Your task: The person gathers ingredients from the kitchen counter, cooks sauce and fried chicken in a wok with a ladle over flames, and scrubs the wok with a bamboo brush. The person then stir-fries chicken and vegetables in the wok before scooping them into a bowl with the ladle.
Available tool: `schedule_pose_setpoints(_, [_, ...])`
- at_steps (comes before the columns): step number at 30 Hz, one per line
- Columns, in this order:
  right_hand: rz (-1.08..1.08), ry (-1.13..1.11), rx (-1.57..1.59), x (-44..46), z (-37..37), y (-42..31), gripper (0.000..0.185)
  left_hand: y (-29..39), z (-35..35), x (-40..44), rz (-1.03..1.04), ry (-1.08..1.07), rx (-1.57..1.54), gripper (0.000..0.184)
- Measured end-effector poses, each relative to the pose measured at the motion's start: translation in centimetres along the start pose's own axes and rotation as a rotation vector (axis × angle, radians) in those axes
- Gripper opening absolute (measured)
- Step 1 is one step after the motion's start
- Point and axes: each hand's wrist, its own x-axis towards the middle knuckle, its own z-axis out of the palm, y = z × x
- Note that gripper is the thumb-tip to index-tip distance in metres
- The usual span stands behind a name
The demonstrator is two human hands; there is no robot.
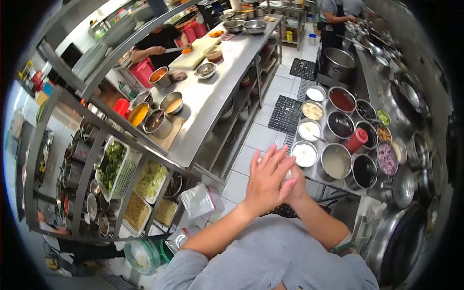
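My left hand (270, 181) and my right hand (297, 183) are pressed together in front of my chest, over the tiled floor. The fingers of the hand on top are stretched out and lie across the other hand. A bit of something whitish shows between the palms, too small to make out. Just beyond the hands, to the right, stands a bowl of white powder (305, 153), with a pot of cloudy liquid (336, 161) beside it. Neither hand touches these containers.
Pots of sauces and a red squeeze bottle (356, 140) crowd the right counter. A steel table (212, 92) runs along the left, where a co-worker (166, 46) holds a knife at a cutting board (195, 54). Shelving with a vegetable basket (121, 174) stands nearer.
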Motion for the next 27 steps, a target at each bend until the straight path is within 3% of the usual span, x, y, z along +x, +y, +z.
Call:
schedule_pose_setpoints(1, [0.045, -0.032, 0.294, 0.4, 2.0, 0.7, 0.052, -1.6, 0.2, -0.4, -0.036, 0.022, 0.031, 0.028])
schedule_pose_setpoints(2, [0.104, -0.111, 0.256, 0.4, 2.8, 1.1, 0.056, -3.2, 0.4, -0.8, -0.073, 0.043, 0.061, 0.028])
schedule_pose_setpoints(4, [0.205, -0.283, 0.178, 1.2, 4.4, 1.6, 0.066, -8.1, 0.9, -1.8, -0.306, 0.058, -0.174, 0.025])
schedule_pose_setpoints(5, [0.220, -0.168, -0.017, 0.4, 5.6, 2.3, 0.061, -9.2, -0.4, -1.9, -0.640, 0.047, -0.441, 0.028])
schedule_pose_setpoints(8, [0.200, -0.287, -1.060, 0.8, 7.4, 0.9, 0.054, -13.0, -2.9, -3.8, -0.468, -0.164, -0.656, 0.039])
schedule_pose_setpoints(9, [0.054, -0.085, -0.837, 1.9, 6.8, 2.9, 0.044, -12.1, -4.5, -3.6, -0.491, -0.295, -0.773, 0.039])
schedule_pose_setpoints(10, [0.138, -0.019, -0.855, 3.6, 5.0, 3.5, 0.040, -12.0, -3.7, -4.3, -0.617, -0.154, -0.969, 0.039])
schedule_pose_setpoints(12, [-0.006, 0.037, -1.193, 5.6, 7.4, 3.3, 0.028, -11.3, -0.4, -5.2, -0.854, 0.149, -1.348, 0.039])
schedule_pose_setpoints(15, [-0.378, 0.017, -1.432, 7.2, 5.3, 6.5, 0.017, -12.8, 0.9, -6.4, -1.128, 0.218, -1.393, 0.038])
schedule_pose_setpoints(18, [-0.303, 0.134, -1.214, 6.7, 5.9, 5.4, 0.024, -15.5, 0.0, -5.6, -0.836, -0.004, -1.100, 0.035])
schedule_pose_setpoints(20, [-0.191, 0.249, -1.173, 4.7, 3.2, 5.5, 0.035, -18.0, -5.3, -1.3, -0.560, 0.083, -0.739, 0.022])
schedule_pose_setpoints(21, [-0.105, 0.291, -1.142, 3.5, 2.5, 5.1, 0.034, -20.8, -9.2, 2.1, -0.224, 0.170, -0.376, 0.017])
schedule_pose_setpoints(22, [-0.010, 0.341, -1.109, 2.0, 1.9, 4.7, 0.033, -22.4, -14.3, 5.8, 0.036, 0.205, -0.219, 0.015])
schedule_pose_setpoints(23, [0.059, 0.349, -1.186, 0.3, 0.8, 4.8, 0.033, -26.3, -17.3, 7.6, 0.008, 0.281, 0.127, 0.015])
schedule_pose_setpoints(24, [0.134, 0.368, -1.261, -1.7, -0.3, 4.9, 0.033, -29.2, -20.4, 10.6, -0.052, 0.465, 0.197, 0.011])
schedule_pose_setpoints(25, [0.213, 0.402, -1.330, -3.5, -1.2, 4.8, 0.033, -29.8, -26.0, 15.3, 0.370, 0.468, 0.250, 0.010])
schedule_pose_setpoints(26, [0.214, 0.426, -1.390, -5.0, -1.8, 5.0, 0.032, -30.2, -30.0, 17.7, 0.291, 0.407, 0.497, 0.011])
schedule_pose_setpoints(27, [0.222, 0.467, -1.444, -6.8, -2.5, 5.6, 0.032, -32.8, -33.0, 20.1, 0.294, 0.365, 0.520, 0.015])
